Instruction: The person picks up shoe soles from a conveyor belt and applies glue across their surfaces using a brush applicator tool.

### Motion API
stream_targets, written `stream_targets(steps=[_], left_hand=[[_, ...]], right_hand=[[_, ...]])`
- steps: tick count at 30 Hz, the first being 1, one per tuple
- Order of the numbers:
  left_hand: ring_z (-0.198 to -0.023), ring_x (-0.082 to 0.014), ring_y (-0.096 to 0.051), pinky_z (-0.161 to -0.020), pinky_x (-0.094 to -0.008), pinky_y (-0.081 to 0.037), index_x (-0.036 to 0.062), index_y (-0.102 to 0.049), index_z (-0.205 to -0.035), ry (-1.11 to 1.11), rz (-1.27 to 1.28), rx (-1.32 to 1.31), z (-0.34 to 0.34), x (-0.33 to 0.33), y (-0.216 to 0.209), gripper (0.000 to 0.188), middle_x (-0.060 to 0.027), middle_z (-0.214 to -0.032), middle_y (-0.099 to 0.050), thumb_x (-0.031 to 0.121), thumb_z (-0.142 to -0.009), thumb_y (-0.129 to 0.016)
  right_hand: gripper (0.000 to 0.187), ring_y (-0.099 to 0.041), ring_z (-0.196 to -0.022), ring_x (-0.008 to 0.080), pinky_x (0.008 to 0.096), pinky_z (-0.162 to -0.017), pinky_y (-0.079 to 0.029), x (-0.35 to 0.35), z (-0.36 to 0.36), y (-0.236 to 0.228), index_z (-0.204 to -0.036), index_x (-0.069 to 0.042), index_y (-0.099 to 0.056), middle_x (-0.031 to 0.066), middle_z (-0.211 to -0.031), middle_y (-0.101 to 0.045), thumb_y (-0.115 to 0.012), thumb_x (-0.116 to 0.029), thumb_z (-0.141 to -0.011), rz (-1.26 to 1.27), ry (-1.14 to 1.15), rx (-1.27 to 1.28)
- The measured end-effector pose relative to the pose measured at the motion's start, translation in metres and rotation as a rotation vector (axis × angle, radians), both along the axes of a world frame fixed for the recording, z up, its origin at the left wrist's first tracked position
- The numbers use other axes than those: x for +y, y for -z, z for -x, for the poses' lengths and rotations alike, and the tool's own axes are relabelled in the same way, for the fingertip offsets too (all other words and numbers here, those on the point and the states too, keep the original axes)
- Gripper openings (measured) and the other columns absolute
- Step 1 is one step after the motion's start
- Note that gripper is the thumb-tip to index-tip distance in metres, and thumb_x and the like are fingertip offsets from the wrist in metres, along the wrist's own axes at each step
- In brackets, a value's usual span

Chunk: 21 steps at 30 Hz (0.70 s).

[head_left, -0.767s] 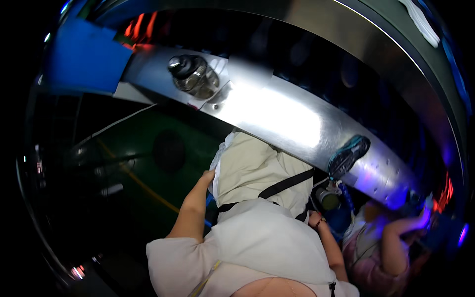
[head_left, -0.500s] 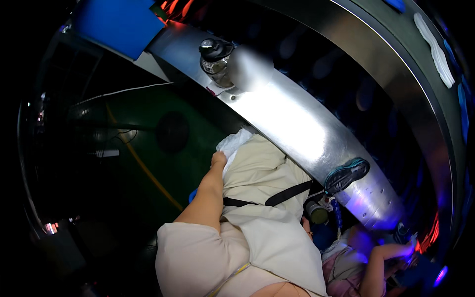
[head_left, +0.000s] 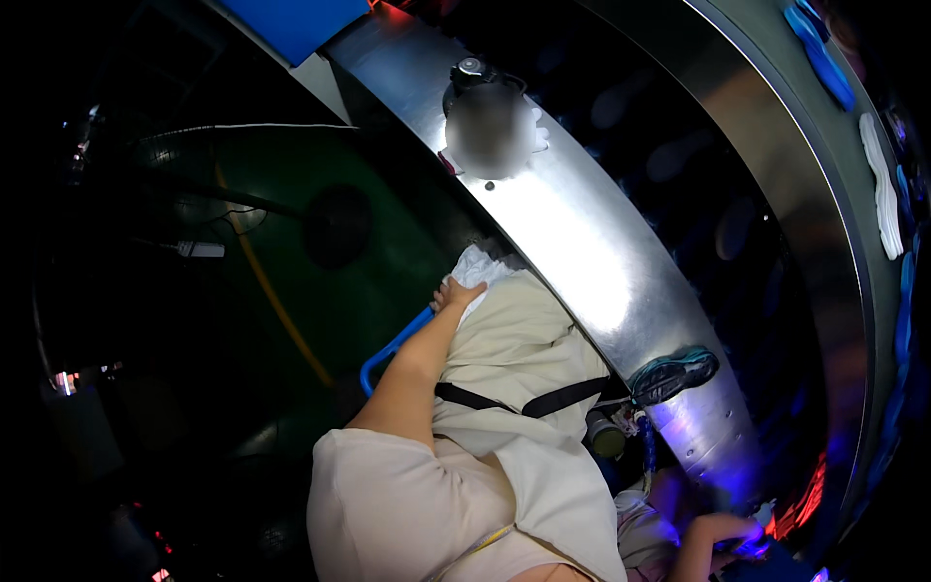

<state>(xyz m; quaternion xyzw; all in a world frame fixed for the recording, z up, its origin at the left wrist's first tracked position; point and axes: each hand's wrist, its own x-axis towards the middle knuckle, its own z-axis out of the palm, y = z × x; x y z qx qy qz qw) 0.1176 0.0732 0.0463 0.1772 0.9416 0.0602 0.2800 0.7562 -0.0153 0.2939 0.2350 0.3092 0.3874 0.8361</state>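
My left hand (head_left: 460, 294) is closed on a bunched white cloth (head_left: 475, 264), with the thumb spread to the right across it. Its fingers curl round the left side, and the cloth's lower part is hidden under the hand. The cloth lies at the far end of the pale apron (head_left: 509, 330) over my lap, close to the metal bench. My right hand is out of sight. On the bench lies a dark shoe sole with a teal edge (head_left: 675, 375).
The curved metal bench (head_left: 572, 242) carries a black-lidded bottle (head_left: 471, 70), partly blurred. A belt beyond holds a white sole (head_left: 881, 189) and a blue sole (head_left: 819, 58). A blue chair bar (head_left: 388, 351) stands left; a co-worker's arm (head_left: 703, 543) shows lower right.
The view has shifted, so the bench items sit differently in the picture. My left hand has moved further onto the white cloth; its thumb now shows. More of the blue bar is visible.
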Motion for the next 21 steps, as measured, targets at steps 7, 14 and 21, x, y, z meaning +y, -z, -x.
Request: stream_targets(steps=[7,14,21], left_hand=[[-0.112,-0.0283,-0.047,-0.095,-0.0463,-0.029,0.0279,-0.043,-0.125,0.473,0.020,-0.380,0.011,0.031,0.041,0.052,-0.0075,-0.116,-0.055,0.049,-0.078,-0.047],[-0.116,-0.0322,-0.043,-0.093,-0.0563,-0.025,0.0153,-0.049,-0.121,0.366,-0.124,-0.740,-0.046,0.089,0.127,0.047,-0.0115,-0.123,-0.049,0.041,-0.083,-0.038],[-0.121,-0.0308,-0.037,-0.097,-0.0574,-0.018,0.0108,-0.046,-0.124,0.435,0.056,-0.764,0.002,0.105,0.015,0.044,-0.0096,-0.130,-0.042,0.031,-0.086,-0.035]], right_hand=[[0.035,-0.059,-0.086,0.0274,0.0439,-0.076,-0.049,-0.007,0.045,0.002,-0.094,0.002,-0.061,0.0118,-0.094,-0.061,-0.068,-0.001,-0.060,-0.569,0.145,0.473],[0.034,-0.058,-0.087,0.0284,0.0439,-0.077,-0.049,0.004,0.127,0.004,-0.095,0.002,-0.060,0.0132,-0.095,-0.061,-0.066,-0.003,-0.061,-1.526,0.302,1.548],[0.033,-0.058,-0.088,0.0295,0.0439,-0.077,-0.048,0.052,0.208,0.004,-0.095,0.002,-0.060,0.0146,-0.095,-0.060,-0.065,-0.004,-0.062,-1.209,0.458,1.687]])
